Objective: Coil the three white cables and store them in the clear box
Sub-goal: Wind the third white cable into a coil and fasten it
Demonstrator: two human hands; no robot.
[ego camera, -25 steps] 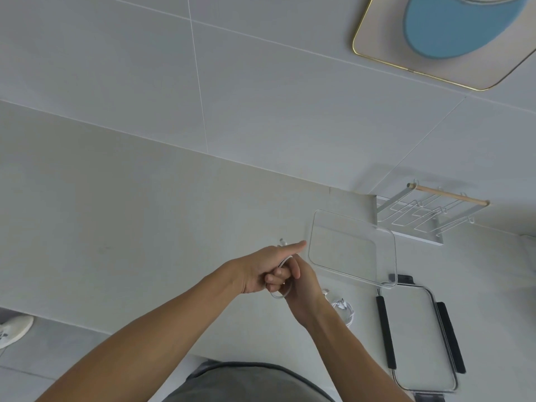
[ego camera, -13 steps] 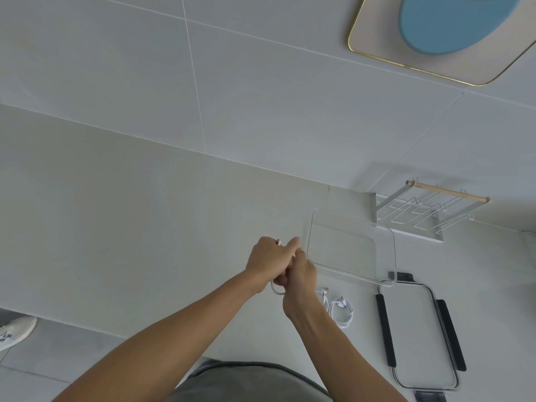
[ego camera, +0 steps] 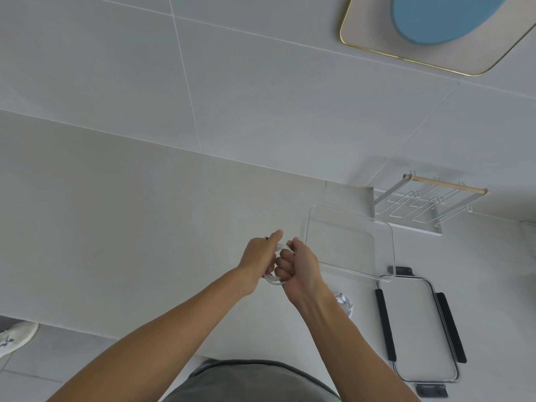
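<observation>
Taking the clear box (ego camera: 351, 245) as our landmark, we list items from largest to smallest. The pale counter (ego camera: 116, 227) carries the box, which stands open-topped with nothing visible inside it. Just behind and to the right of the box we see a white wire rack (ego camera: 417, 207) with a wooden bar. Touching the box's near right corner lies its lid (ego camera: 420, 329), flat on the counter, with black clips along both long sides.

Directly left of the box, we hold both hands together above the counter. The left hand (ego camera: 259, 259) grips a coiled white cable (ego camera: 275, 278), index finger extended. The right hand (ego camera: 301, 265) has its fingers curled round the same coil, knuckles facing the left hand. The coil sits between the two palms, with its lower loop showing beneath the fingers and its upper loop between the thumbs.

Just in front of the box, beside the right wrist, a second white cable (ego camera: 345, 303) rests on the counter, partly hidden by the forearm.
</observation>
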